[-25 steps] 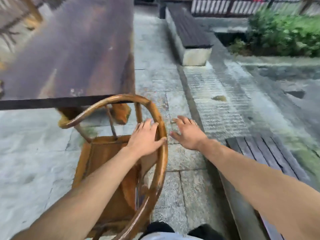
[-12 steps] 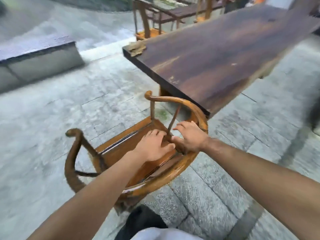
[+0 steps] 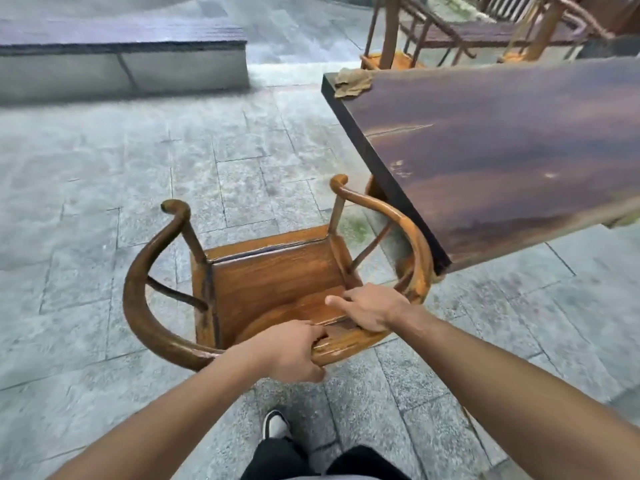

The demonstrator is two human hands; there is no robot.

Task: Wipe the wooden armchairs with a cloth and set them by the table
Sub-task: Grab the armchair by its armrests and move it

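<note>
A wooden armchair (image 3: 277,282) with a curved horseshoe rail stands on the paving, its right arm close against the long edge of the dark wooden table (image 3: 502,161). My left hand (image 3: 291,351) grips the back rail from above, fingers curled round it. My right hand (image 3: 367,306) also holds the back rail, a little further right, fingers wrapped over its inner side. A crumpled brownish cloth (image 3: 351,83) lies on the table's far corner.
Two more wooden armchairs (image 3: 394,39) (image 3: 550,32) stand beyond the table's far end. A low stone bench with a dark slatted top (image 3: 121,57) runs across the upper left. Grey stone paving (image 3: 121,202) lies left of the chair. My shoe (image 3: 275,424) shows below.
The view swung left and the chair turned beside the table's edge. My right hand moved from the air onto the back rail and took hold; my left hand stayed gripping it.
</note>
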